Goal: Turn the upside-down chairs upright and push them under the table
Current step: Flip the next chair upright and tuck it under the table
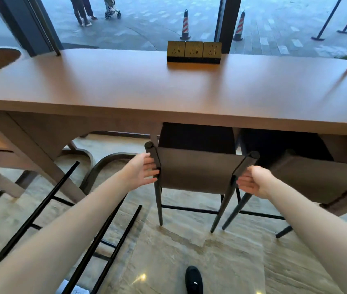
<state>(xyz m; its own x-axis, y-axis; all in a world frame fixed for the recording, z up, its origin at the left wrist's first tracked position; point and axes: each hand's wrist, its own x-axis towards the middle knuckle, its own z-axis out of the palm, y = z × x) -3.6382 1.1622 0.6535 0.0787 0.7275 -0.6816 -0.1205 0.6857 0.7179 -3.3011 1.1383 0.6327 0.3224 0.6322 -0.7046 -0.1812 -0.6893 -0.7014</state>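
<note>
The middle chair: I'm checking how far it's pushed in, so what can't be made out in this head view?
- Middle chair: its seat lies in shadow under the table, so its depth is unclear.
- Left hand and right hand: the chair's back posts hide some fingertips, so grip is uncertain.
- Right chair: cut off by the right edge.
- Black frame on the floor: cut off at the bottom-left.
</note>
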